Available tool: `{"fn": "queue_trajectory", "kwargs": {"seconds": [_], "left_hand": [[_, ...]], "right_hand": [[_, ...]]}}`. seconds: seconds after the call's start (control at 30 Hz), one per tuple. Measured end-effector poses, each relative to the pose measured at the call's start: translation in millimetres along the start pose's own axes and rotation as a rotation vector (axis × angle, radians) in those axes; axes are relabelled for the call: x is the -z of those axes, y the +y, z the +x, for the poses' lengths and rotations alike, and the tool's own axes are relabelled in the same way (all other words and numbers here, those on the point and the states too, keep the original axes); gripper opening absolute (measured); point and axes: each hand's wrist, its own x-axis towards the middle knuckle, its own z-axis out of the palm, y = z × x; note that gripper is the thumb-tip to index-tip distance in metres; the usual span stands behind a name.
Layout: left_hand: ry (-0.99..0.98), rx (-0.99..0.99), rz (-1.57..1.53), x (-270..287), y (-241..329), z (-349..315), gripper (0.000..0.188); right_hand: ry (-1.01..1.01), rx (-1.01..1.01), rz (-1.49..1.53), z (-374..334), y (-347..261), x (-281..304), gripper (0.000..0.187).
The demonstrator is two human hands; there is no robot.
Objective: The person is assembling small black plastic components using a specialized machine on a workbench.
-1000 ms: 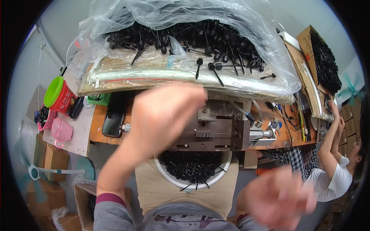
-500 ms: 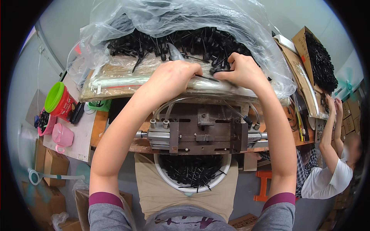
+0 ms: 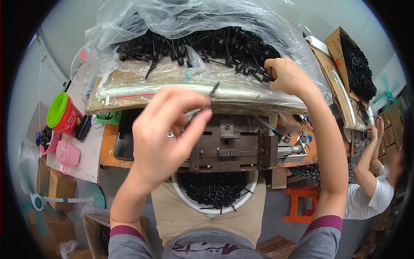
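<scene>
The clamping fixture (image 3: 233, 153) sits at the front edge of the worktop (image 3: 109, 149), with a cylinder (image 3: 289, 150) at its right end. Behind the fixture, a tray (image 3: 127, 93) carries heaped stemmed parts (image 3: 222, 45), with plastic sheeting (image 3: 189, 16) around their back. In front, a basin (image 3: 180, 196) of similar parts rests on the person's lap (image 3: 166, 211). Leftward, a bucket (image 3: 71, 121) stands behind a lidded cup (image 3: 68, 156), with a basket (image 3: 55, 142) to their left. Right of the tray, an open carton (image 3: 340, 47) holds more parts. A stool (image 3: 302, 191) stands on the floor, right of the lap.
</scene>
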Motion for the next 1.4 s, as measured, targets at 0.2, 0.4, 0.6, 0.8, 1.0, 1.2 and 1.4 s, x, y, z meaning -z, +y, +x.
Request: {"fn": "queue_trajectory", "kwargs": {"seconds": [0.2, 0.4, 0.6, 0.8, 1.0, 1.2, 1.4], "left_hand": [[-0.222, 0.151, -0.136, 1.6, 25.4, -49.7, 0.032], [-0.366, 0.024, 0.07, -35.3, 21.2, -109.0, 0.031], [-0.392, -0.061, 0.352, -66.8, 12.9, -126.9, 0.027], [-0.377, -0.059, 0.414, -72.6, 5.8, -121.9, 0.028], [-0.399, -0.023, 0.383, -71.8, 8.3, -117.6, 0.025], [-0.421, 0.17, 0.033, -60.7, 11.9, -113.8, 0.043], [-0.387, 0.211, -0.399, -41.9, 32.2, -111.7, 0.044]], "right_hand": [[0.198, 0.087, 0.026, -17.3, 20.2, -1.9, 0.02], [0.721, 0.43, 0.074, -49.4, 8.3, -27.0, 0.024], [0.944, 0.567, 0.079, -94.8, -29.2, -49.7, 0.04], [0.951, 0.537, 0.165, -134.8, -51.9, -80.0, 0.033], [0.856, 0.525, 0.195, -167.1, -49.0, -107.4, 0.04], [0.845, 0.518, 0.08, -180.1, -54.9, -117.5, 0.033], [0.845, 0.564, 0.01, -179.5, -78.8, -131.6, 0.03]]}}
